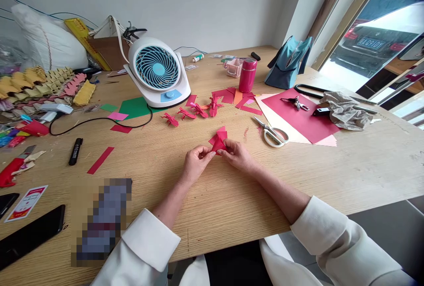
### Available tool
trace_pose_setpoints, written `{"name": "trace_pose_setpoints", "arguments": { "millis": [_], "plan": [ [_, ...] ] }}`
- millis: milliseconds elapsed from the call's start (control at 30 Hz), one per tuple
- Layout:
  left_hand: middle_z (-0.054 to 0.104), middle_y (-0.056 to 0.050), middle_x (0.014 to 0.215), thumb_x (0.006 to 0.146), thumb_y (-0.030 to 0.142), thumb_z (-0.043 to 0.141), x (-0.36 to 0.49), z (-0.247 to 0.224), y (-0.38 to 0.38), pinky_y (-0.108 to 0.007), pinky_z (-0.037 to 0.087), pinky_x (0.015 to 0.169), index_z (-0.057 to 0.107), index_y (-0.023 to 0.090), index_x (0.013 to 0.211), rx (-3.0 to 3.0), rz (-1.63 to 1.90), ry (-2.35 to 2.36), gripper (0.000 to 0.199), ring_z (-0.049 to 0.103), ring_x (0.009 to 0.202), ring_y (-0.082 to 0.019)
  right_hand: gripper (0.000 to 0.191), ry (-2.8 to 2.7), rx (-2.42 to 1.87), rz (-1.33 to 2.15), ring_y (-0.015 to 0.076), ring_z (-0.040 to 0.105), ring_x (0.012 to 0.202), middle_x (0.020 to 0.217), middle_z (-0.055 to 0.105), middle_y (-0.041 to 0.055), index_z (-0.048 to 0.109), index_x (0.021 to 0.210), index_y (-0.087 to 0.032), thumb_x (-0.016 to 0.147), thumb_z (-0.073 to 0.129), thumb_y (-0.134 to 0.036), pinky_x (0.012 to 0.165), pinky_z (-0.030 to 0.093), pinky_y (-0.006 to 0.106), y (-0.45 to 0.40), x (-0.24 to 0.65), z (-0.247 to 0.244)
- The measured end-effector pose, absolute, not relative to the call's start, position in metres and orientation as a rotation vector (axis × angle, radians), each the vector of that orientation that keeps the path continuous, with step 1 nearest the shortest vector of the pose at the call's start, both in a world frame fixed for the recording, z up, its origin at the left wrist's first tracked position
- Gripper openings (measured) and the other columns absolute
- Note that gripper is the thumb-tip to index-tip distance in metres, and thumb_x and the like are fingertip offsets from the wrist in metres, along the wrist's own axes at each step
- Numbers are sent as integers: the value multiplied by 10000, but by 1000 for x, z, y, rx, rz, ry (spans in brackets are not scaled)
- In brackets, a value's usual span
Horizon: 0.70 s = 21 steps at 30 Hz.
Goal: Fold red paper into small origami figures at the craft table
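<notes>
A small piece of folded red paper [219, 141] is held between my two hands, just above the middle of the wooden table. My left hand [196, 162] pinches its lower left edge between thumb and fingers. On the right side, my right hand [239, 155] grips the same paper with thumb and forefinger. Several folded red paper figures [199, 110] stand in a row beyond my hands. White-handled scissors [275, 136] lie to the right, their blades partly spread. A red paper strip [100, 160] rests on the left.
A white fan [158, 72] stands at the back left, its black cord [99, 120] running left. Behind the scissors are large red sheets [298, 114], a pink bottle [247, 75] and a blue bag [288, 63]. A black marker [76, 151] and phone [36, 235] lie left.
</notes>
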<state>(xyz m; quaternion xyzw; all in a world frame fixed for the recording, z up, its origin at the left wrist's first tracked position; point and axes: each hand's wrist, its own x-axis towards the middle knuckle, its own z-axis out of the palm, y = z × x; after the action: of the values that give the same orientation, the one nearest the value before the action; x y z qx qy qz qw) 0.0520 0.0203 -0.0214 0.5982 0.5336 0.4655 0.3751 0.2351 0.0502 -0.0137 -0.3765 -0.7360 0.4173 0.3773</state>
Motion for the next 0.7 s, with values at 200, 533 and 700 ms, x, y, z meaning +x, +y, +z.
{"name": "trace_pose_setpoints", "arguments": {
  "millis": [200, 533, 700],
  "plan": [
    [561, 20, 631, 767, 364, 699, 53, -20, 20, -223, 367, 585, 626, 150, 676, 1525, 1209, 1387, 244, 464, 593, -98, 328, -1922, -969, 1016, 116, 354, 594, 629, 398, -39, 411, 684, -208, 888, 544, -427, 560, 268, 265, 50, 235, -11],
    [691, -42, 754, 750, 353, 718, 52, -23, 22, -234, 433, 640, 706, 129, 772, 1481, 1144, 1330, 226, 574, 662, -129, 319, -2011, -962, 911, 126, 370, 602, 639, 399, -30, 358, 661, -220, 880, 543, -360, 573, 277, 269, 48, 235, -7],
    [627, -7, 676, 753, 343, 711, 53, -20, 21, -224, 390, 598, 677, 131, 711, 1509, 1158, 1364, 219, 503, 609, -105, 320, -2014, -958, 891, 125, 369, 597, 633, 387, -33, 341, 652, -222, 869, 548, -331, 570, 283, 269, 47, 234, -7]
  ]
}}
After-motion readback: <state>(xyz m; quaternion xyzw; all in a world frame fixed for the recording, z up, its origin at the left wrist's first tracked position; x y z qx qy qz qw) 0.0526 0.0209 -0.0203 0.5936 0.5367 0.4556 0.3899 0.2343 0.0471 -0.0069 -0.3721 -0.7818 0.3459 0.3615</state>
